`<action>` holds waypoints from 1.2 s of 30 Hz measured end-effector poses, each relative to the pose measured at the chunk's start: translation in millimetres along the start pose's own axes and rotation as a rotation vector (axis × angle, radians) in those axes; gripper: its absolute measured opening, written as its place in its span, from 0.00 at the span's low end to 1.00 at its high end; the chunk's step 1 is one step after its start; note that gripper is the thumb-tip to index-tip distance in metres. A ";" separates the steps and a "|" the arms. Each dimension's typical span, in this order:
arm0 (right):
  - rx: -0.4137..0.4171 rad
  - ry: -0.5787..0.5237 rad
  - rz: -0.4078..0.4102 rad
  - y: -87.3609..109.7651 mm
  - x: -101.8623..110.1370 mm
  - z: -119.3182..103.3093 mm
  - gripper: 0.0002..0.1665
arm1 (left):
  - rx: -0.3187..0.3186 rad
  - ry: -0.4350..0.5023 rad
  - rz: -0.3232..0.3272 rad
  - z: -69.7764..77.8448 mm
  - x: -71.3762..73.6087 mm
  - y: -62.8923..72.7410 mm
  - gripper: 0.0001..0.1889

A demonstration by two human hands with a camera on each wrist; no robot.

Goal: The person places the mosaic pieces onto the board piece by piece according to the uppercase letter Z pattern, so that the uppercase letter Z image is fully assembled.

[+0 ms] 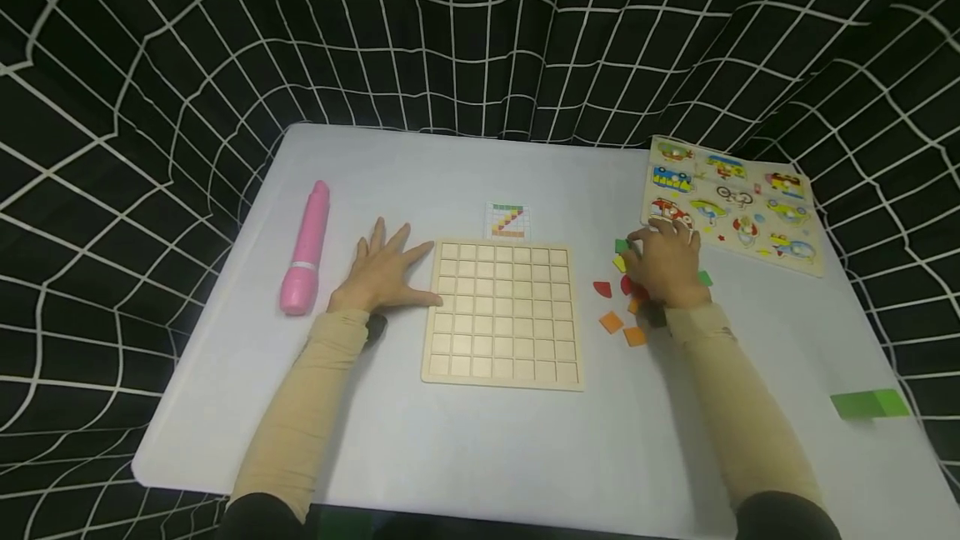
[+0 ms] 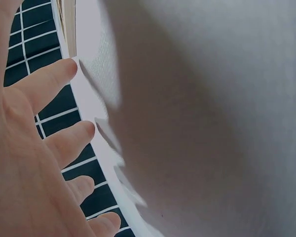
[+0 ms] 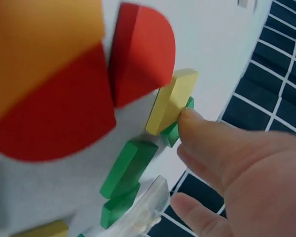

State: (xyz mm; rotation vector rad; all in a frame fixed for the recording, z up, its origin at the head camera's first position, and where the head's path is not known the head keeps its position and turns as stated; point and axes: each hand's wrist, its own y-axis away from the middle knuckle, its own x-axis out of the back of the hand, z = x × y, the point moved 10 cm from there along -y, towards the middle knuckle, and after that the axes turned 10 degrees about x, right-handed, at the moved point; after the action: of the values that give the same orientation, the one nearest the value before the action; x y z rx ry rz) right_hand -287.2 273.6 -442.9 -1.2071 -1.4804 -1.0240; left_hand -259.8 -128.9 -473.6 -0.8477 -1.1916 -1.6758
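My left hand (image 1: 381, 272) lies at the left edge of a wooden grid board (image 1: 503, 312), fingers spread and thumb touching its rim. The board's square cells hold no pieces. Right of the board, my right hand (image 1: 667, 265) is over a loose group of coloured pieces, partly covering them. Around it are a green piece (image 1: 621, 246), a yellow piece (image 1: 619, 262), a red quarter-round piece (image 1: 602, 289) and orange squares (image 1: 611, 322). In the right wrist view, a fingertip (image 3: 190, 116) is at the yellow piece (image 3: 172, 101) and a green one behind it; no grip shows.
A small pattern card (image 1: 507, 222) lies beyond the board. At the far right is a wooden vehicle puzzle (image 1: 735, 202). A pink wand-like object (image 1: 306, 248) lies left of the left hand, and a green block (image 1: 870, 403) stands near the right edge.
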 end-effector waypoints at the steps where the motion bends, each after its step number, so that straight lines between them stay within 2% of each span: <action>1: 0.002 0.002 -0.010 -1.7 -0.3 0.3 0.22 | 0.001 -0.001 0.001 0.0 0.2 -0.2 0.56; 13: 0.054 0.068 -0.109 -15.6 1.6 -1.7 0.16 | 0.000 0.004 -0.008 -0.6 -0.2 -3.8 0.57; 20: 0.091 0.096 -0.145 -22.0 0.2 -7.5 0.19 | -0.016 -0.001 -0.023 0.1 0.1 -7.6 0.58; 26: 0.157 0.159 -0.172 -23.1 -5.6 -19.1 0.21 | -0.022 0.005 -0.024 -1.4 -0.3 -8.3 0.58; 31: 0.254 0.156 -0.101 -21.4 1.7 -45.8 0.17 | -0.036 0.010 -0.016 -1.0 -0.1 -9.2 0.59; 33: 0.317 0.148 -0.049 -21.9 5.6 -66.4 0.18 | -0.043 0.006 -0.014 -0.6 -0.3 -9.7 0.59; 36: 0.386 0.130 -0.019 -23.6 4.0 -103.8 0.21 | -0.052 0.000 -0.012 -0.1 -0.5 -11.0 0.58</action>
State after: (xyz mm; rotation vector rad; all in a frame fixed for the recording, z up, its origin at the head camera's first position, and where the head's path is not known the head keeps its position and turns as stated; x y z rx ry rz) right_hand -294.7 170.4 -417.9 -0.8378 -1.5041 -0.7677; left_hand -269.8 -127.2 -477.9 -0.8731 -1.1598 -1.7231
